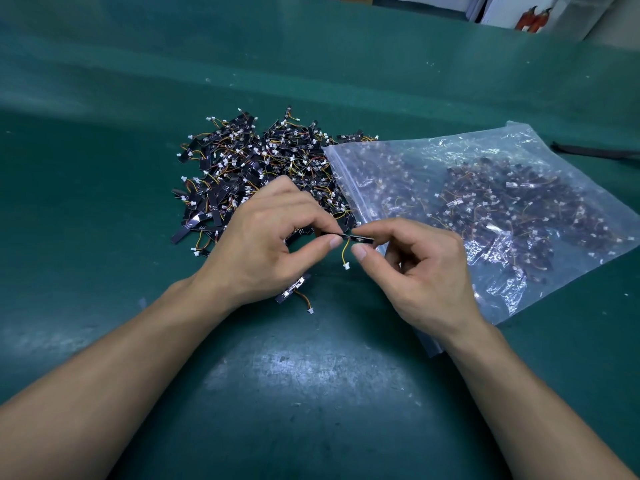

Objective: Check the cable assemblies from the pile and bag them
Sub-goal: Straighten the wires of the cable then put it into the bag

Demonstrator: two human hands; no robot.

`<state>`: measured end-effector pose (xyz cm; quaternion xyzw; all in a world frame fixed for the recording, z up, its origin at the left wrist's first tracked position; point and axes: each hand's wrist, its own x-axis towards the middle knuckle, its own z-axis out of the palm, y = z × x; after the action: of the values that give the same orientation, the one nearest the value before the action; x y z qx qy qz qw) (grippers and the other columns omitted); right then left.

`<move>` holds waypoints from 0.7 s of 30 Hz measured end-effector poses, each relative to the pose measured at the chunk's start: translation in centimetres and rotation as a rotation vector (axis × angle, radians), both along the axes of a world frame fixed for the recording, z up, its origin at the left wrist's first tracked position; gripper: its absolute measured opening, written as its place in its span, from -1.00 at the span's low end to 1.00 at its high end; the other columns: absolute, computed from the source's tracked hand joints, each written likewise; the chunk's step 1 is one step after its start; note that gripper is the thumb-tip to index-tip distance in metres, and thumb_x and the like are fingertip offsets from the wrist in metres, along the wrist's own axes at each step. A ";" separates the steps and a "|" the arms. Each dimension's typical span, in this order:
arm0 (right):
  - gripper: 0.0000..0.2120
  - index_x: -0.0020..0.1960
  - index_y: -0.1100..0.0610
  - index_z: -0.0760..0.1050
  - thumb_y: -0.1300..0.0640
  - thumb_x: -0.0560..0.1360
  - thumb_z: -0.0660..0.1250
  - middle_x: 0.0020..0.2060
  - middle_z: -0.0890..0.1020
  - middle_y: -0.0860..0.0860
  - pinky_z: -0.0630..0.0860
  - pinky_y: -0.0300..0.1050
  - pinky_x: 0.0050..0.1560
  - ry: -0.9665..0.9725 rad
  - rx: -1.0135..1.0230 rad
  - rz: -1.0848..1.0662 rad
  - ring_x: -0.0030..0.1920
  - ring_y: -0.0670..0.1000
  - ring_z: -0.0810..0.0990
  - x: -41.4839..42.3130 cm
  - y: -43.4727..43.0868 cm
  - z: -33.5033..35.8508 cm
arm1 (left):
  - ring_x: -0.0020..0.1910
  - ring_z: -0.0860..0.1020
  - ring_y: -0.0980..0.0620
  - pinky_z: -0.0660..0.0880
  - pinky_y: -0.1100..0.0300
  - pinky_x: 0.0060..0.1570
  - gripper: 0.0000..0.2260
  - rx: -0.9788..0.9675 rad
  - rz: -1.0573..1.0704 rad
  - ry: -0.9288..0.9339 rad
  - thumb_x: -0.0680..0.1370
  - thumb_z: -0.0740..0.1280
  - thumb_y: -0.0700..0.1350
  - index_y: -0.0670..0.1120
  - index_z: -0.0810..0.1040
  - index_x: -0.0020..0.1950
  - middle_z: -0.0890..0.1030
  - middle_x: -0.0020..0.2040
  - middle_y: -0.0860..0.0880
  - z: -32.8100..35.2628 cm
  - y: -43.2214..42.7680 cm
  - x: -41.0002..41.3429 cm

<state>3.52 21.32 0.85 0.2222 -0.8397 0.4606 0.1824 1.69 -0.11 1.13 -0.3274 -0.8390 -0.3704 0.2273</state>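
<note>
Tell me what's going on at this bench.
A person is checking one cable assembly, pinching its black strip between the left hand and the right hand while its white connector dangles below. The loose pile lies on the green mat just beyond the left hand. A clear zip bag holding many assemblies lies to the right. One stray assembly sits by the left wrist.

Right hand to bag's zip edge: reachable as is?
Likely yes: the right hand is beside the bag's zip edge, nothing between, but both it and the left hand pinch a cable assembly.
</note>
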 end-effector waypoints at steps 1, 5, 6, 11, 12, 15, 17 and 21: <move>-0.94 -0.05 0.11 0.70 0.15 0.49 0.48 -0.29 0.64 -0.18 0.30 -0.42 -0.35 0.013 0.013 -0.001 -0.47 -0.05 0.45 0.0 0.0 0.0 | -0.17 0.54 -0.10 0.47 0.02 -0.10 -0.95 0.004 0.000 -0.003 0.54 0.48 -0.17 -0.13 0.70 -0.10 0.67 -0.17 0.02 0.0 0.0 0.0; -0.96 -0.13 0.16 0.70 0.21 0.49 0.48 -0.31 0.61 -0.18 0.33 -0.39 -0.33 0.032 0.016 0.007 -0.43 -0.07 0.48 -0.1 0.0 0.0 | -0.14 0.55 -0.11 0.48 -0.02 -0.09 -0.94 0.006 -0.017 -0.016 0.53 0.48 -0.15 -0.13 0.70 -0.05 0.68 -0.14 0.01 0.1 0.0 0.1; -0.96 -0.14 0.16 0.70 0.22 0.49 0.48 -0.31 0.61 -0.18 0.34 -0.37 -0.33 0.032 0.016 0.011 -0.43 -0.06 0.48 -0.1 0.0 0.0 | -0.14 0.55 -0.12 0.48 -0.03 -0.08 -0.93 0.007 -0.020 -0.022 0.52 0.48 -0.14 -0.13 0.70 -0.04 0.68 -0.13 0.01 0.2 0.0 0.1; -0.98 -0.12 0.12 0.70 0.19 0.48 0.48 -0.31 0.61 -0.24 0.33 -0.39 -0.34 0.031 0.029 0.011 -0.44 -0.07 0.47 0.0 -0.2 0.1 | -0.16 0.52 -0.12 0.47 -0.05 -0.11 -0.95 -0.011 -0.022 -0.029 0.52 0.47 -0.19 -0.15 0.68 -0.12 0.67 -0.17 0.01 0.1 -0.1 0.2; -0.97 -0.10 0.09 0.70 0.17 0.47 0.49 -0.34 0.57 -0.29 0.31 -0.41 -0.34 0.021 0.026 0.004 -0.46 -0.08 0.44 0.0 -0.2 0.0 | -0.16 0.52 -0.12 0.47 -0.05 -0.11 -0.94 -0.015 -0.021 -0.026 0.53 0.46 -0.19 -0.15 0.68 -0.13 0.66 -0.18 0.01 0.0 -0.1 0.2; -0.94 -0.06 0.07 0.70 0.15 0.47 0.49 -0.35 0.56 -0.32 0.30 -0.42 -0.35 0.016 0.020 -0.009 -0.49 -0.06 0.43 0.0 -0.2 0.1 | -0.17 0.52 -0.10 0.47 -0.05 -0.12 -0.93 -0.015 -0.020 -0.025 0.54 0.45 -0.19 -0.16 0.67 -0.13 0.66 -0.18 0.02 0.0 -0.1 0.1; -0.98 -0.11 0.09 0.70 0.19 0.48 0.49 -0.32 0.60 -0.25 0.33 -0.38 -0.36 0.034 0.028 -0.008 -0.47 -0.04 0.46 0.0 -0.1 0.1 | -0.17 0.51 -0.10 0.47 -0.03 -0.11 -0.93 -0.014 -0.022 -0.023 0.54 0.46 -0.19 -0.16 0.68 -0.13 0.66 -0.18 0.02 0.0 -0.1 0.1; -0.95 -0.15 0.14 0.69 0.24 0.48 0.48 -0.33 0.59 -0.23 0.33 -0.36 -0.36 0.062 0.043 -0.015 -0.46 -0.04 0.45 0.0 -0.1 0.1 | -0.14 0.53 -0.10 0.47 -0.02 -0.08 -0.94 -0.011 -0.037 -0.041 0.53 0.46 -0.16 -0.14 0.69 -0.07 0.67 -0.14 0.03 0.0 -0.1 0.2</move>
<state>3.48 21.19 0.97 0.2340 -0.8450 0.4341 0.2069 1.88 -0.26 1.17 -0.3366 -0.8393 -0.3765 0.2014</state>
